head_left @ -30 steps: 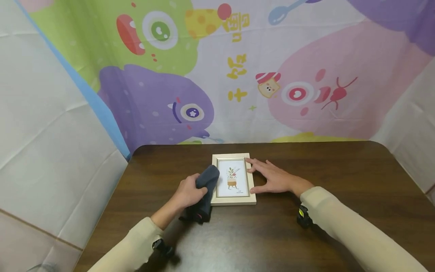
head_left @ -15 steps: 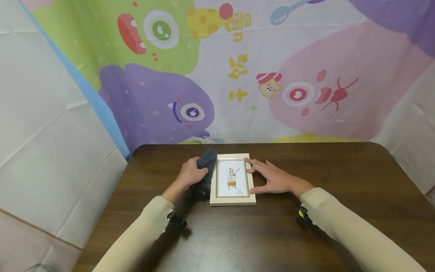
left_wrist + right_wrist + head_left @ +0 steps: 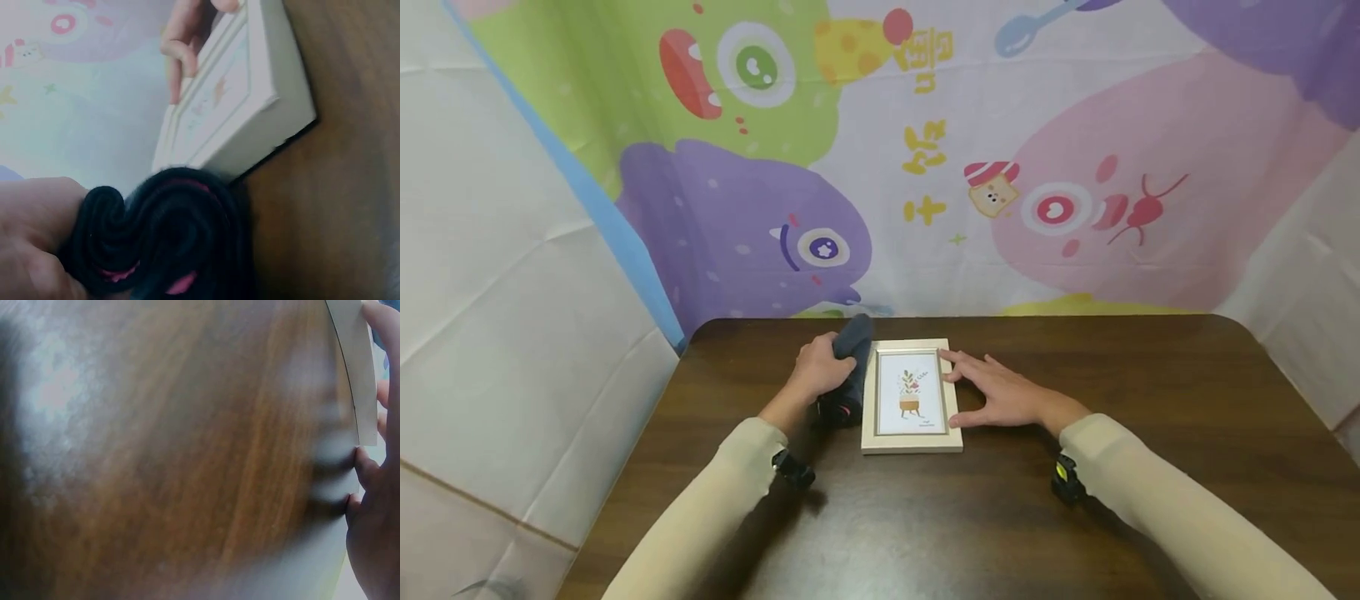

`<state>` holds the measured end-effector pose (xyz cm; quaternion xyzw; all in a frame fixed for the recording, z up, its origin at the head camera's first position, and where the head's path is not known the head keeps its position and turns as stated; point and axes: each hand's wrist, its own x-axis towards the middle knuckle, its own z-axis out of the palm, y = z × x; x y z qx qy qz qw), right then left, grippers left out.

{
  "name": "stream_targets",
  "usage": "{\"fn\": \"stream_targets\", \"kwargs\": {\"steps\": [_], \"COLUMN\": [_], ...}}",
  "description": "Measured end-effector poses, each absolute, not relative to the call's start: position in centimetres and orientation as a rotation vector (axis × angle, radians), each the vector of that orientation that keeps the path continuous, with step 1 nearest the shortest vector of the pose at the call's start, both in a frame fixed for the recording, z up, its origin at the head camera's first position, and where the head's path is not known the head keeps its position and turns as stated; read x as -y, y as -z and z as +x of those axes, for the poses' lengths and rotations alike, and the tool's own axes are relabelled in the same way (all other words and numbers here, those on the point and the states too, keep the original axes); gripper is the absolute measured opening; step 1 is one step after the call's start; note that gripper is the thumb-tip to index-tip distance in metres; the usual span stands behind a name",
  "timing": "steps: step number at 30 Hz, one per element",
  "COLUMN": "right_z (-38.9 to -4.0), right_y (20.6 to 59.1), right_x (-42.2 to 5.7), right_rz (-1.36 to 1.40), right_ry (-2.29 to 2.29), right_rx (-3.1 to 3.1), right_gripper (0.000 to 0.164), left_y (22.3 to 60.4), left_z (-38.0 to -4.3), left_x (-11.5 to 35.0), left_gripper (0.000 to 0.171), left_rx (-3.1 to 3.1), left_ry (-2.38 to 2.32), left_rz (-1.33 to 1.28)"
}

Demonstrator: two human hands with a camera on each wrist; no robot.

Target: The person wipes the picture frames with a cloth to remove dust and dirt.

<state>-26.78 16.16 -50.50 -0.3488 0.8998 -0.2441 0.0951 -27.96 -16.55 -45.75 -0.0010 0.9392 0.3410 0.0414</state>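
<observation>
A cream picture frame (image 3: 912, 445) with a plant picture (image 3: 912, 400) lies face up on the table. My left hand (image 3: 820, 367) grips a bundled dark cloth (image 3: 853, 336) at the frame's left side. Up close in the left wrist view, the cloth (image 3: 181, 225) shows rolled folds with pink bits inside, next to the frame's corner. Fingers spread, my right hand (image 3: 1000, 392) touches the right rim of the frame with the thumb low and the fingertips higher up. Seen from the right wrist, that hand (image 3: 378, 540) stays at the frame's edge (image 3: 359, 369); part of it is cut off.
The dark brown wooden table (image 3: 880, 517) has rounded far corners. Behind it hangs a curtain (image 3: 925, 275) printed with cartoon monsters. A pale panel (image 3: 535, 333) stands on the left, another pale panel (image 3: 1315, 275) on the right.
My left hand has moved the cloth away from me and slightly left, off the face of the frame to its upper left side. The right hand and the frame stay nearly still.
</observation>
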Motion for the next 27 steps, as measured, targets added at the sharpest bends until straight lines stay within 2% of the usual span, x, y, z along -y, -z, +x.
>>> {"fn": "stream_targets", "kwargs": {"steps": [9, 19, 27], "right_z": [-26.9, -26.9, -26.8], "right_y": [50.7, 50.8, 50.6], "right_x": [-16.2, -16.2, -16.2], "right_rz": [-1.056, -1.049, -1.059], "right_ry": [0.748, 0.736, 0.754], "right_rx": [-2.66, -2.652, -2.658], "right_gripper": [0.059, 0.06, 0.067], "left_y": [42.9, 45.2, 46.2], "left_z": [-27.7, -27.0, -27.2], "left_x": [16.4, 14.3, 13.4], "left_gripper": [0.034, 0.031, 0.024], "left_rx": [-3.339, -3.445, -3.281], "left_ry": [-0.889, -0.227, -0.046], "left_rz": [0.327, 0.85, 0.946]}}
